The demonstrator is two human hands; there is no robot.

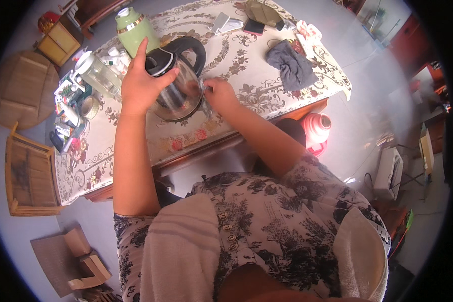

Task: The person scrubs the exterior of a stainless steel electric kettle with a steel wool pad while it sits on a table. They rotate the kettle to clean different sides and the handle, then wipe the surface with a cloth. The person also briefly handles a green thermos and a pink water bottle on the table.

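On cream tablecloth w/ brown floral print, L of centre: L hand spread wide, seems braced vs. clear-glass kettle w/ black lid & looped black handle. Kettle's long axis runs lid far-L to base near-R; true tilt unclear (lens bend). Handle points far-R. R hand: fingers curled tight at glass's R side; what they pinch, can't tell. Best: L palm firm, R pressure light, no sideways shove.

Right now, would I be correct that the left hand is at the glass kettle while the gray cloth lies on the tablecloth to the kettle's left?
Not quite: the head view shows the gray cloth on the tablecloth to the right of the glass kettle, where the left hand is.
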